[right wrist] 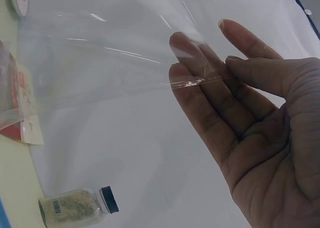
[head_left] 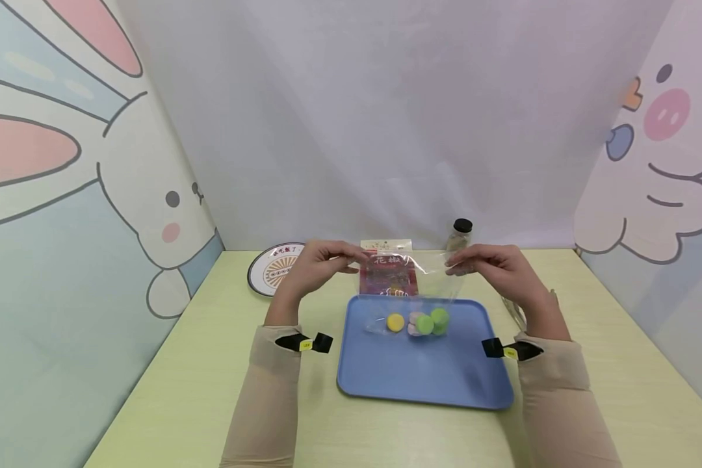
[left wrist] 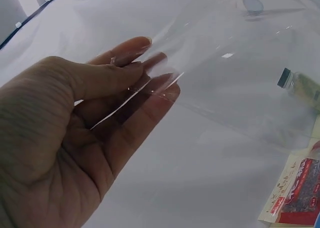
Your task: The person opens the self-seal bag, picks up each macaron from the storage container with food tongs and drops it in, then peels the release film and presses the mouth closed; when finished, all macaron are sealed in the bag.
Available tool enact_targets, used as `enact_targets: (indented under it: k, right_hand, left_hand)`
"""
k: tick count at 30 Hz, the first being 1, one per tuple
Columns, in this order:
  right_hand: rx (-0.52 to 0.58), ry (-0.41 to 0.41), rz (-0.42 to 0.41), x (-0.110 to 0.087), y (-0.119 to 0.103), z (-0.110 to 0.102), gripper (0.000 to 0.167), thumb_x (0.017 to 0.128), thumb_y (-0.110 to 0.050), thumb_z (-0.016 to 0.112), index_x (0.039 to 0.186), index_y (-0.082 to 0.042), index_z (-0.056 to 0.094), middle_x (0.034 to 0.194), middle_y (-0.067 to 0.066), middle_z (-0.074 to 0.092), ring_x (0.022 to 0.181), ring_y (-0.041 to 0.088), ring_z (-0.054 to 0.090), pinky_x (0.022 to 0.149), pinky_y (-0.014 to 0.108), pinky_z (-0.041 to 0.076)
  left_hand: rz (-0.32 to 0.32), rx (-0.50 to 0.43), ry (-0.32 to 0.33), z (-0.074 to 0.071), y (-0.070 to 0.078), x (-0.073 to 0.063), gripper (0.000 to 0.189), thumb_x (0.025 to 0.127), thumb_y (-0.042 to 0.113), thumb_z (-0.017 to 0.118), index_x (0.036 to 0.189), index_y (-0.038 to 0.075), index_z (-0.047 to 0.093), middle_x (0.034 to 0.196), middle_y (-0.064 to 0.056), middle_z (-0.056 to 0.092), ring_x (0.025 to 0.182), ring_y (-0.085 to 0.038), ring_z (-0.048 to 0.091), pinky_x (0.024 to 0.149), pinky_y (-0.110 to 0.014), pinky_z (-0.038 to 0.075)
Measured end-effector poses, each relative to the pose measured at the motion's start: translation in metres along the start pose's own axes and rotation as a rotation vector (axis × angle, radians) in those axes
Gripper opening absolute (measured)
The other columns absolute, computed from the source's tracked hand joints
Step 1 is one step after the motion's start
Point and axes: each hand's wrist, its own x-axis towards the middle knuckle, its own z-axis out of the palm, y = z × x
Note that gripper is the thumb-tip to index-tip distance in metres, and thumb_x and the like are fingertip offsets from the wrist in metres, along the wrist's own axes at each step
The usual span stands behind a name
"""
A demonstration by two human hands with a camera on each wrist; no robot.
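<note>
A clear plastic bag hangs stretched between both hands above the back of a blue tray. My left hand pinches one upper corner of the bag between thumb and fingers; the left wrist view shows the film running off from the fingertips. At the opposite corner, my right hand pinches the film the same way. Low in the head view, overlapping the bag's lower part, are a yellow round piece, a pale pink piece and green round pieces.
Behind the tray lies a red packet with printed characters, partly seen through the bag. A glass jar with a black lid stands at the back right. At back left is an oval white plate with dark rim. Something thin lies beneath the right wrist.
</note>
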Motion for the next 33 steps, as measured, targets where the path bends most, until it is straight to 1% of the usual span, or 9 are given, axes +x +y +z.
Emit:
enact_targets:
  k: [2, 7, 12, 16, 21, 24, 27, 30, 33]
  right_hand:
    - [-0.006, 0.012, -0.014, 0.000, 0.002, 0.000, 0.032, 0.098, 0.019, 0.043, 0.110, 0.008, 0.071, 0.104, 0.024, 0.071, 0.091, 0.022, 0.074, 0.081, 0.032, 0.058]
    - [-0.091, 0.057, 0.042, 0.000, -0.002, 0.001, 0.033, 0.101, 0.011, 0.043, 0.105, 0.000, 0.074, 0.101, 0.017, 0.074, 0.089, 0.018, 0.073, 0.079, 0.025, 0.057]
    - [-0.141, 0.069, 0.087, 0.000, -0.005, 0.000, 0.034, 0.104, 0.003, 0.043, 0.103, -0.005, 0.075, 0.099, 0.012, 0.075, 0.090, 0.017, 0.071, 0.081, 0.023, 0.056]
    - [-0.183, 0.093, 0.096, 0.000, -0.007, 0.002, 0.021, 0.100, 0.001, 0.058, 0.103, -0.008, 0.076, 0.095, 0.009, 0.075, 0.085, 0.016, 0.071, 0.078, 0.022, 0.056]
    - [-0.263, 0.133, 0.129, 0.001, -0.006, 0.007, 0.011, 0.089, -0.004, 0.076, 0.095, -0.013, 0.073, 0.089, 0.002, 0.075, 0.076, 0.011, 0.072, 0.067, 0.020, 0.055]
    - [-0.227, 0.118, 0.111, 0.002, -0.005, 0.008, 0.014, 0.089, 0.001, 0.074, 0.093, -0.007, 0.063, 0.090, 0.006, 0.074, 0.081, 0.013, 0.073, 0.071, 0.023, 0.058]
    - [-0.179, 0.090, 0.075, 0.003, -0.004, 0.008, 0.019, 0.089, 0.007, 0.071, 0.094, -0.003, 0.055, 0.090, 0.009, 0.073, 0.086, 0.017, 0.074, 0.076, 0.028, 0.059]
    - [-0.147, 0.065, 0.052, 0.004, -0.004, 0.006, 0.021, 0.089, 0.011, 0.069, 0.097, -0.001, 0.053, 0.091, 0.010, 0.072, 0.090, 0.021, 0.074, 0.077, 0.030, 0.059]
    - [-0.135, 0.049, 0.046, 0.004, -0.005, 0.006, 0.022, 0.090, 0.011, 0.068, 0.098, -0.001, 0.052, 0.093, 0.011, 0.072, 0.092, 0.025, 0.074, 0.078, 0.030, 0.059]
  left_hand:
    - [0.006, 0.015, 0.003, 0.000, 0.002, 0.000, 0.032, 0.101, -0.008, 0.048, 0.108, 0.003, 0.077, 0.116, -0.014, 0.072, 0.106, -0.045, 0.066, 0.086, -0.039, 0.058]
    - [0.034, 0.109, -0.013, 0.000, 0.006, 0.000, 0.027, 0.097, -0.006, 0.058, 0.109, 0.007, 0.077, 0.114, -0.005, 0.073, 0.106, -0.032, 0.069, 0.085, -0.037, 0.058]
    - [0.014, 0.137, -0.066, -0.004, 0.012, -0.004, 0.022, 0.096, 0.007, 0.068, 0.116, 0.013, 0.076, 0.122, -0.006, 0.071, 0.111, -0.025, 0.067, 0.091, -0.039, 0.055]
    - [-0.013, 0.139, -0.046, -0.002, 0.015, -0.005, 0.020, 0.098, 0.021, 0.068, 0.115, 0.015, 0.076, 0.119, -0.007, 0.071, 0.108, -0.023, 0.067, 0.090, -0.038, 0.055]
    - [0.014, 0.179, 0.046, 0.008, 0.017, -0.002, 0.014, 0.097, 0.023, 0.070, 0.103, 0.013, 0.077, 0.100, -0.005, 0.074, 0.092, -0.024, 0.071, 0.079, -0.037, 0.059]
    - [0.042, 0.245, 0.084, 0.016, 0.018, 0.002, 0.012, 0.096, 0.024, 0.072, 0.102, 0.014, 0.071, 0.095, 0.000, 0.073, 0.087, -0.020, 0.070, 0.075, -0.039, 0.058]
    - [0.048, 0.278, 0.079, 0.024, 0.019, 0.006, 0.019, 0.096, 0.027, 0.071, 0.109, 0.014, 0.066, 0.099, 0.004, 0.073, 0.091, -0.015, 0.071, 0.078, -0.040, 0.057]
    - [0.028, 0.295, 0.051, 0.029, 0.020, 0.008, 0.024, 0.096, 0.030, 0.071, 0.114, 0.014, 0.069, 0.104, 0.005, 0.074, 0.096, -0.011, 0.071, 0.082, -0.038, 0.057]
    - [0.005, 0.321, 0.029, 0.030, 0.020, 0.008, 0.021, 0.096, 0.031, 0.071, 0.110, 0.015, 0.076, 0.102, 0.005, 0.075, 0.095, -0.008, 0.071, 0.081, -0.035, 0.057]
